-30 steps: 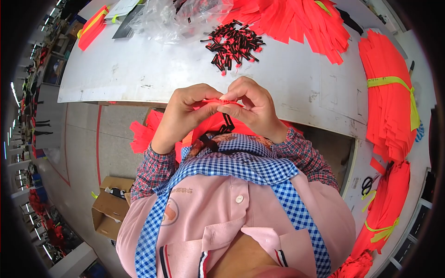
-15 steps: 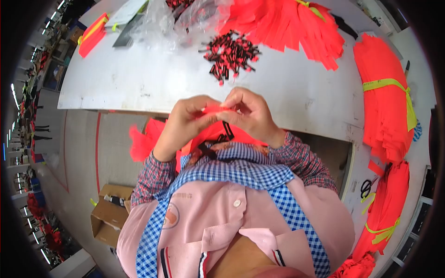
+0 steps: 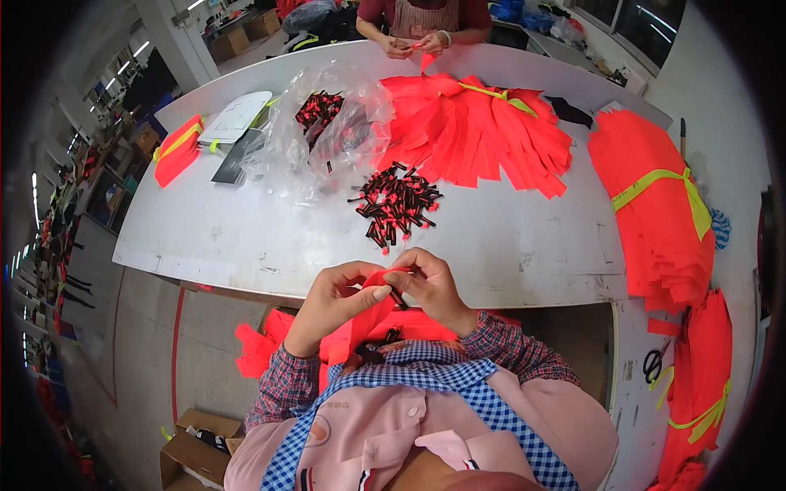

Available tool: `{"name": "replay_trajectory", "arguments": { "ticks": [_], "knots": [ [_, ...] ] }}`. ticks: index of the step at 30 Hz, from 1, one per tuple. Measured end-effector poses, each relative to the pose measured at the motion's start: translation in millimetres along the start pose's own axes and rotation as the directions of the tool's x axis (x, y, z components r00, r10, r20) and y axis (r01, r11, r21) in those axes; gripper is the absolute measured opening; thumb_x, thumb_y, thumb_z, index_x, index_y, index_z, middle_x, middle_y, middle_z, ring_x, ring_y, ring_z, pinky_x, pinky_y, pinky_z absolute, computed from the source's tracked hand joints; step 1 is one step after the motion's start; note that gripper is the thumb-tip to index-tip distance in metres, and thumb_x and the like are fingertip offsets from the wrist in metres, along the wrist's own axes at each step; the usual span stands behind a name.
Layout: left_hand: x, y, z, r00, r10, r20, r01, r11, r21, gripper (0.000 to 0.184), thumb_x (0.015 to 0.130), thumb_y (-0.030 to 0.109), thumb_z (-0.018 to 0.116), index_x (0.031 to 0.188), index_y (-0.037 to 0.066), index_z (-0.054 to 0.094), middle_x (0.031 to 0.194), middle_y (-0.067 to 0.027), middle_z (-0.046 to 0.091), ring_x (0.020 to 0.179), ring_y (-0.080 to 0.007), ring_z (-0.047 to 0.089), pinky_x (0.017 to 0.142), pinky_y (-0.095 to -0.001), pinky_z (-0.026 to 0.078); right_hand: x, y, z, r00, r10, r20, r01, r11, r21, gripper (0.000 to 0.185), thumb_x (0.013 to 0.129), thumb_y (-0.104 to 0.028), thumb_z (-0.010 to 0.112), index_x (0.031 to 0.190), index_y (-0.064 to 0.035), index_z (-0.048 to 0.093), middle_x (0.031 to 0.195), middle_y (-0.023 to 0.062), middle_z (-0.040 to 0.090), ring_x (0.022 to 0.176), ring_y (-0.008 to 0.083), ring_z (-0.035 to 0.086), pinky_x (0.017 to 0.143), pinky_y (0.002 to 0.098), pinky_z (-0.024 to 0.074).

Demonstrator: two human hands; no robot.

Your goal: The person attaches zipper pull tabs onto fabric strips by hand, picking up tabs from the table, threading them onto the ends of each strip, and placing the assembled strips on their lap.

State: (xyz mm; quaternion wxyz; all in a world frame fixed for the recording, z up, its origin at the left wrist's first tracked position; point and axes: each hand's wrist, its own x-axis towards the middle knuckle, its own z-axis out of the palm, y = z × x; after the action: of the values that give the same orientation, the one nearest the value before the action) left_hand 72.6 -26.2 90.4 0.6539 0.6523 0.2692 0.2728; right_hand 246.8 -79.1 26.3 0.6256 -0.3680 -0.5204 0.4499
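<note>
At the table's near edge, my left hand pinches a red fabric strip between thumb and fingers. My right hand grips the same fabric, its fingertips close beside the left ones. A small black piece shows just below the right fingertips, partly hidden. The strip hangs down over the blue checked apron, where more red fabric lies. Just beyond my hands sits a pile of small black and red pieces on the white table.
A clear plastic bag holds more small pieces. Red strips fan out behind the pile. Tied red bundles and scissors lie right; another bundle is far left. A co-worker's hands hold red fabric across the table.
The view has tilted up, bringing the co-worker into sight and shifting everything lower. My hands still hold the fabric, and more of the strip now shows below the left one.
</note>
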Motion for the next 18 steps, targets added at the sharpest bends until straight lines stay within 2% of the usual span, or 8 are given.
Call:
{"name": "replay_trajectory", "arguments": {
  "ticks": [3, 6, 9, 12, 13, 16, 17, 18],
  "knots": [
    [8.8, -14.8, -4.7, 1.000, 0.026, -0.017, -0.023, 0.992, 0.120, 0.016, 0.087, 0.015, 0.069, 0.090, 0.000, 0.066, 0.081, 0.0008, 0.066, 0.079, -0.0053, 0.057, 0.072, -0.0212, 0.046, -3.9, 3.3, 5.5, 0.999, 0.008, -0.032, -0.009, 1.000, -0.009, 0.016, 0.094, -0.018, 0.061, 0.093, -0.0027, 0.055, 0.085, -0.0017, 0.055, 0.076, 0.0031, 0.049, 0.066, 0.0186, 0.0407],
    [14.1, -23.0, -6.3, 1.000, 0.019, 0.014, -0.020, 0.995, 0.098, 0.014, 0.088, 0.015, 0.068, 0.087, 0.001, 0.066, 0.080, 0.0015, 0.065, 0.077, -0.0041, 0.056, 0.071, -0.0203, 0.045, -7.7, 6.4, 6.3, 0.992, 0.101, -0.070, -0.098, 0.994, 0.048, 0.016, 0.094, -0.017, 0.060, 0.095, -0.0025, 0.053, 0.085, -0.0020, 0.054, 0.078, 0.0033, 0.049, 0.069, 0.0183, 0.0413],
    [14.0, -27.5, -5.2, 0.998, -0.032, 0.045, 0.033, 0.999, -0.018, 0.014, 0.087, 0.014, 0.069, 0.090, 0.001, 0.067, 0.082, 0.0018, 0.065, 0.078, -0.0036, 0.056, 0.072, -0.0207, 0.046, -10.1, 9.2, 14.7, 0.988, 0.060, -0.142, -0.046, 0.994, 0.099, 0.017, 0.096, -0.021, 0.058, 0.095, -0.0044, 0.054, 0.085, -0.0016, 0.054, 0.079, 0.0046, 0.052, 0.071, 0.0201, 0.0441],
    [3.2, -52.0, 4.7, 0.969, -0.155, 0.192, 0.138, 0.985, 0.100, 0.020, 0.088, 0.015, 0.068, 0.101, 0.000, 0.068, 0.086, 0.0014, 0.066, 0.080, -0.0033, 0.055, 0.072, -0.0217, 0.045, 20.2, -3.1, -12.5, 0.866, 0.088, -0.492, 0.139, 0.902, 0.408, 0.021, 0.097, -0.027, 0.056, 0.094, -0.0060, 0.056, 0.087, -0.0001, 0.057, 0.077, 0.0056, 0.052, 0.067, 0.0233, 0.0454],
    [-3.5, -52.7, 9.2, 0.944, -0.224, 0.242, 0.228, 0.974, 0.011, 0.026, 0.087, 0.013, 0.069, 0.109, -0.001, 0.066, 0.091, 0.0003, 0.068, 0.084, -0.0041, 0.056, 0.076, -0.0226, 0.047, 29.5, -16.2, -26.8, 0.818, 0.093, -0.568, 0.170, 0.904, 0.393, 0.022, 0.097, -0.029, 0.054, 0.096, -0.0068, 0.056, 0.089, 0.0004, 0.057, 0.079, 0.0074, 0.053, 0.068, 0.0255, 0.0466],
    [-17.7, -69.0, -12.1, 0.903, -0.308, 0.300, 0.256, 0.946, 0.200, 0.030, 0.086, 0.012, 0.069, 0.113, 0.000, 0.065, 0.093, -0.0007, 0.069, 0.085, -0.0054, 0.058, 0.079, -0.0231, 0.047, 40.5, -31.6, -93.1, 0.673, 0.058, -0.737, 0.308, 0.884, 0.351, 0.032, 0.096, -0.032, 0.055, 0.109, -0.0035, 0.058, 0.103, 0.0045, 0.062, 0.092, 0.0149, 0.060, 0.081, 0.0325, 0.0502],
    [-20.8, -62.5, -19.1, 0.884, -0.338, 0.324, 0.325, 0.941, 0.095, 0.031, 0.084, 0.014, 0.071, 0.112, 0.001, 0.067, 0.094, -0.0013, 0.069, 0.085, -0.0065, 0.059, 0.079, -0.0226, 0.047, 37.5, -37.8, -108.0, 0.641, 0.033, -0.766, 0.336, 0.886, 0.319, 0.032, 0.096, -0.032, 0.055, 0.110, -0.0029, 0.058, 0.104, 0.0051, 0.062, 0.093, 0.0162, 0.060, 0.081, 0.0334, 0.0505],
    [-24.5, -63.4, -30.1, 0.881, -0.368, 0.298, 0.328, 0.928, 0.175, 0.029, 0.084, 0.015, 0.071, 0.110, 0.002, 0.068, 0.092, -0.0009, 0.069, 0.083, -0.0064, 0.059, 0.078, -0.0223, 0.047, 33.3, -43.5, -120.0, 0.609, 0.006, -0.793, 0.364, 0.886, 0.286, 0.033, 0.096, -0.031, 0.054, 0.111, -0.0023, 0.058, 0.105, 0.0057, 0.062, 0.093, 0.0175, 0.060, 0.081, 0.0344, 0.0507]
  ]
}}
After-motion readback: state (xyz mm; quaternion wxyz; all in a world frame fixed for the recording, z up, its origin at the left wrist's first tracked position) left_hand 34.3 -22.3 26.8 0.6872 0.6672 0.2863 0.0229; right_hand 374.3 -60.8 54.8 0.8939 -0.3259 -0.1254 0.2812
